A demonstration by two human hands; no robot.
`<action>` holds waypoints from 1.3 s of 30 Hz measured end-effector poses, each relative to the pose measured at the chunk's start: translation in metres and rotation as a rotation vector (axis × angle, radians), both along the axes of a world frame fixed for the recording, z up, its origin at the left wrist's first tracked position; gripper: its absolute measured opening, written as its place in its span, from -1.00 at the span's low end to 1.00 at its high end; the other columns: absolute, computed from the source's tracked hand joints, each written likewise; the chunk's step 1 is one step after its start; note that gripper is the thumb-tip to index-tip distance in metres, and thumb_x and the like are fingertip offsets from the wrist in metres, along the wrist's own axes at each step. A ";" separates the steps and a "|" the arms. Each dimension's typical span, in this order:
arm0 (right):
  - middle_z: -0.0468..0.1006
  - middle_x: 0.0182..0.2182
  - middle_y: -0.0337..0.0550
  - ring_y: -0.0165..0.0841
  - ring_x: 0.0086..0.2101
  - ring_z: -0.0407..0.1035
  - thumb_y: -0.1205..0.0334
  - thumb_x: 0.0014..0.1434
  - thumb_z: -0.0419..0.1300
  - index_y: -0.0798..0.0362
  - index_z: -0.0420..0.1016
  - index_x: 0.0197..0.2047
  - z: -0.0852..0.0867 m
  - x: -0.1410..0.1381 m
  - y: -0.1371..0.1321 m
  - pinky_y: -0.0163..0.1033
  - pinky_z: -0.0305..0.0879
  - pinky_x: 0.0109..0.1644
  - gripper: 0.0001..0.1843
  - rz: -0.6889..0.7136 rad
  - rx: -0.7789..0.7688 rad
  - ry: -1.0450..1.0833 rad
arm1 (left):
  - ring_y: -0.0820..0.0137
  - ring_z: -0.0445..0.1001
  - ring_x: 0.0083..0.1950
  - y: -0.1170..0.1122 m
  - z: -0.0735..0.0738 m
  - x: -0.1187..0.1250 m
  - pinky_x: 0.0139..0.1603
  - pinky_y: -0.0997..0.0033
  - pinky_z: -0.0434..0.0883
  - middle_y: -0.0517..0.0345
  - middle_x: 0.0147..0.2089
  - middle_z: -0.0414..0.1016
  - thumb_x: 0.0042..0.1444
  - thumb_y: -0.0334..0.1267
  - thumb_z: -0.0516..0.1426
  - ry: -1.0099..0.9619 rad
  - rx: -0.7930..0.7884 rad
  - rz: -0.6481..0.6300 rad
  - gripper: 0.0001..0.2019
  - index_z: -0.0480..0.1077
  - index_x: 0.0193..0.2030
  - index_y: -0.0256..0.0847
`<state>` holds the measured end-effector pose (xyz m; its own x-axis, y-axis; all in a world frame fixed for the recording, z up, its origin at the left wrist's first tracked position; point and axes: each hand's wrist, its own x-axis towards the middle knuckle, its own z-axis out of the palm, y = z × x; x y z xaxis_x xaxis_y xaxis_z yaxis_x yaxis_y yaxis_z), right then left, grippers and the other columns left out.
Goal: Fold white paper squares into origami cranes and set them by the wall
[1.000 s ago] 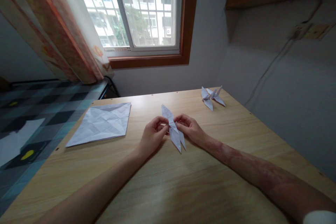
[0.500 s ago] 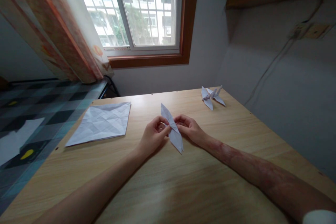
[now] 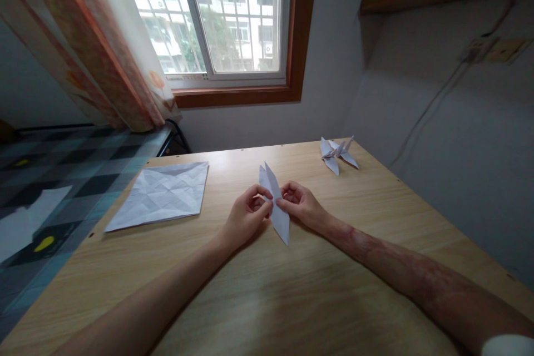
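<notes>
Between my hands, above the middle of the wooden table (image 3: 233, 295), is a folded white paper (image 3: 280, 221) with long pointed ends, an origami piece. My left hand (image 3: 249, 208) pinches its left side between thumb and fingers. On the other side, the thumb and curled fingers of my right hand (image 3: 301, 204) grip its middle. Two narrow points stick up at the far end, slightly apart. The fingertips hide part of the paper's centre.
Folded paper cranes (image 3: 334, 154) stand near the table's far right corner. A creased white paper sheet (image 3: 162, 194) lies at the left. Beyond the left edge is a checked cloth surface (image 3: 95, 186) with white paper (image 3: 37, 214) on it. A wall and window (image 3: 237, 28) stand behind.
The folded paper has turned in my fingers: a smooth face now shows instead of the crossing folds at its middle, and its far end has parted into two points. Both hands stay nearly in place.
</notes>
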<state>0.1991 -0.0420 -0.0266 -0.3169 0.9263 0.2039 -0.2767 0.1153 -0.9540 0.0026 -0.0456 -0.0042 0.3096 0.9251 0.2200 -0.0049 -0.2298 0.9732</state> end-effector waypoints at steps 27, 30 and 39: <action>0.61 -0.26 -0.33 -0.39 -0.38 0.50 -0.02 0.17 0.58 -0.15 0.37 0.18 0.001 -0.002 -0.001 -0.30 0.42 -0.29 -0.34 -0.146 0.100 0.021 | 0.31 0.69 -0.29 0.006 -0.001 -0.002 -0.19 0.31 0.65 0.09 -0.19 0.72 0.14 0.05 0.49 -0.069 -0.046 0.007 -0.60 0.63 -0.08 -0.20; 0.62 -0.24 -0.31 -0.38 -0.37 0.50 -0.03 0.17 0.58 -0.16 0.42 0.15 0.000 0.000 -0.001 -0.29 0.43 -0.28 -0.40 -0.151 0.117 0.016 | 0.33 0.66 -0.35 0.005 0.000 -0.002 -0.22 0.30 0.66 0.10 -0.22 0.73 0.14 0.06 0.49 -0.042 -0.045 0.018 -0.61 0.64 -0.09 -0.19; 0.67 -0.31 -0.19 -0.31 -0.31 0.49 -0.05 0.29 0.46 0.00 0.73 -0.11 0.000 0.005 0.000 -0.24 0.39 -0.21 -0.71 -0.182 0.150 -0.112 | 0.22 0.72 -0.18 0.006 0.003 -0.006 -0.09 0.22 0.71 0.01 -0.18 0.76 0.21 0.09 0.40 -0.103 -0.086 0.029 -0.62 0.70 -0.14 -0.24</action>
<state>0.2041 -0.0419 -0.0262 -0.1758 0.9322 0.3165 -0.1321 0.2962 -0.9459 -0.0033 -0.0394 -0.0016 0.2626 0.9500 0.1691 -0.1004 -0.1474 0.9840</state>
